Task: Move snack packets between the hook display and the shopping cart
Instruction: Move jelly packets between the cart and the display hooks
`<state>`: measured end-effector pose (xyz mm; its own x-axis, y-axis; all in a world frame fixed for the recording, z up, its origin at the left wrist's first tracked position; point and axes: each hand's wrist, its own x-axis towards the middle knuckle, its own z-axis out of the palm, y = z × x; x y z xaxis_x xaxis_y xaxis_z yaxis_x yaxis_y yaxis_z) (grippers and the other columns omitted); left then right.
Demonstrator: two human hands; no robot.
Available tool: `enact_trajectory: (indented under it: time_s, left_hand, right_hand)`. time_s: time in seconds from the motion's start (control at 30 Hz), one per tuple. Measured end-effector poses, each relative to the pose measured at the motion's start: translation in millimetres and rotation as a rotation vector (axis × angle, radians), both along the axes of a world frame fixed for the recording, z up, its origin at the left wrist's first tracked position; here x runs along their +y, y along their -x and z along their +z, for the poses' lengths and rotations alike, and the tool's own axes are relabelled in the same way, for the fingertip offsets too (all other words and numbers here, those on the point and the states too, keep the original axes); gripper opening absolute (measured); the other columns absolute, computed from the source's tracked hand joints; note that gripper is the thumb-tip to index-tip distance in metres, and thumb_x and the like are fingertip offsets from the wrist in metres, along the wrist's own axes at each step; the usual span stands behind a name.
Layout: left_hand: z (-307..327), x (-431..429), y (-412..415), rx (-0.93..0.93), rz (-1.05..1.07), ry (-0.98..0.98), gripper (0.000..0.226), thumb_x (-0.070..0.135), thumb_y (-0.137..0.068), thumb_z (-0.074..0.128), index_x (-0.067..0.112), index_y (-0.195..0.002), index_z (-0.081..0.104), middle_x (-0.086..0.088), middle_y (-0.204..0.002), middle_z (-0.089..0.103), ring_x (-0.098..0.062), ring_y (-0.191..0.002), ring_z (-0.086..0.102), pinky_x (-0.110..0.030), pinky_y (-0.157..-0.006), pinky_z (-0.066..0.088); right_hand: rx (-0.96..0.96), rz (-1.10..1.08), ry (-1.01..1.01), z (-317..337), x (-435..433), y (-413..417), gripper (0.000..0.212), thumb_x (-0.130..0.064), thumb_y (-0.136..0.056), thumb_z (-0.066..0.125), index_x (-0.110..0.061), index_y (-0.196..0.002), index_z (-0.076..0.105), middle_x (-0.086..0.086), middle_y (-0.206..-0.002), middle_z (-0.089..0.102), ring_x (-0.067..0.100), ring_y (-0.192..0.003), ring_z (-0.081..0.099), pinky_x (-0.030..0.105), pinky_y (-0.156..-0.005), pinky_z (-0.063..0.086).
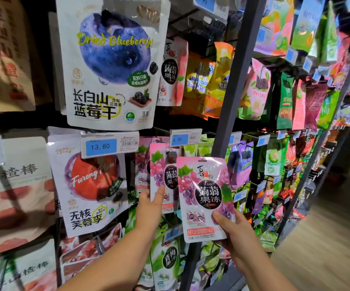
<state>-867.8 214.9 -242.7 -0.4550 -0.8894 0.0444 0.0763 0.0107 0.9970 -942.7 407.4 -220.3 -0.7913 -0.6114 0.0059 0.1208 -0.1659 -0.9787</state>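
My right hand pinches the free packet by its lower corner, thumb on the front. Held so low, it could flop over or slip out. At ten o'clock from it, my left hand pinches the hung packet at its lower edge, under the price tag. A sideways tug could tear its hole or drag off the packs behind. The cart is out of sight.

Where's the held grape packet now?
Head view, lower centre-right: the right hand grips the grape packet low down, right of the hanging packet the left hand holds.
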Motion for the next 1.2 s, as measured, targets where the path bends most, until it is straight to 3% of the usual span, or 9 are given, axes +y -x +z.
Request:
enact_trajectory:
  time_s: [0.2,0.27,0.33,0.4,0.57,0.7,0.8,0.97,1.2]
  left_hand:
    - [6.7,-4.8,-4.7,-0.006,0.233,0.201,0.038,0.037,-0.089,0.061,0.014,-0.116,0.047,-0.007,-0.121,0.05,-0.025,-0.11,0.048,-0.039,-0.096,0.042]
    - [15.7,4.3,-12.6,0.112,0.222,0.26,0.027,0.032,-0.091,0.059,0.014,-0.108,0.048,-0.004,-0.106,0.052,-0.021,-0.098,0.05,-0.022,-0.088,0.044]
    - [26.5,15.4,-20.4,0.19,0.093,0.251,0.023,0.035,-0.092,0.053,0.014,-0.101,0.049,-0.002,-0.092,0.054,-0.015,-0.083,0.052,-0.005,-0.067,0.04]
    - [34.5,22.7,-24.6,0.181,-0.021,0.234,0.027,0.04,-0.093,0.046,0.015,-0.103,0.049,0.002,-0.089,0.055,-0.007,-0.078,0.052,-0.002,-0.058,0.037]
    - [35.9,20.3,-21.8,0.114,-0.184,0.198,0.043,0.053,-0.087,0.054,0.025,-0.119,0.051,0.016,-0.105,0.059,-0.013,-0.107,0.059,-0.024,-0.082,0.045]
    - [29.6,15.7,-16.5,-0.002,-0.182,0.175,0.081,0.063,-0.076,0.063,0.023,-0.141,0.037,0.004,-0.138,0.051,-0.019,-0.127,0.048,-0.042,-0.107,0.039]
    - [27.7,14.7,-12.6,-0.011,-0.158,0.211,0.067,0.05,-0.081,0.068,0.021,-0.136,0.042,0.005,-0.128,0.057,-0.016,-0.116,0.054,-0.033,-0.1,0.043]
    - [25.0,11.5,-8.4,0.002,-0.168,0.238,0.041,0.031,-0.079,0.076,0.033,-0.108,0.048,0.021,-0.097,0.061,0.004,-0.089,0.059,-0.005,-0.064,0.041]
    - [21.1,-2.5,1.7,-0.01,-0.072,0.2,0.043,0.029,-0.082,0.073,0.03,-0.117,0.047,0.017,-0.101,0.057,-0.011,-0.099,0.057,-0.024,-0.082,0.041]
  right_hand:
    - [0.033,0.03,-0.029,2.3,-21.9,3.8,0.038,-0.014,-0.082,0.073,-0.011,-0.117,0.06,0.015,-0.102,0.074,0.036,-0.09,0.072,0.053,-0.084,0.057]
    - [0.042,0.049,-0.03,4.9,-30.1,3.4,0.043,-0.018,-0.078,0.075,-0.011,-0.118,0.06,0.015,-0.103,0.074,0.035,-0.091,0.072,0.05,-0.08,0.058]
    - [0.065,0.064,-0.033,8.5,-37.9,2.2,0.048,-0.023,-0.073,0.076,-0.01,-0.117,0.06,0.015,-0.102,0.074,0.032,-0.086,0.072,0.04,-0.068,0.058]
    - [0.091,0.077,-0.034,10.1,-45.0,2.3,0.044,-0.021,-0.077,0.076,-0.009,-0.116,0.061,0.014,-0.1,0.075,0.032,-0.085,0.072,0.042,-0.069,0.058]
    - [0.088,0.091,-0.02,13.8,-58.4,0.6,0.031,-0.012,-0.085,0.071,-0.008,-0.114,0.062,0.014,-0.098,0.075,0.028,-0.079,0.073,0.037,-0.065,0.059]
    - [0.079,0.099,-0.022,14.7,-64.3,1.8,0.026,-0.011,-0.085,0.07,-0.007,-0.11,0.063,0.015,-0.096,0.075,0.028,-0.079,0.073,0.038,-0.068,0.06]
    - [0.075,0.101,-0.039,11.8,-66.7,4.8,0.029,-0.013,-0.085,0.071,-0.006,-0.112,0.063,0.016,-0.097,0.075,0.03,-0.083,0.073,0.042,-0.073,0.06]
    - [0.053,0.126,-0.069,8.3,-72.9,11.7,0.035,-0.018,-0.084,0.072,-0.005,-0.115,0.063,0.019,-0.102,0.073,0.035,-0.093,0.071,0.053,-0.088,0.055]
    - [0.062,0.076,-0.178,7.4,-96.9,16.4,0.018,-0.03,-0.097,0.058,-0.015,-0.105,0.064,0.005,-0.093,0.076,0.019,-0.084,0.072,0.031,-0.066,0.053]
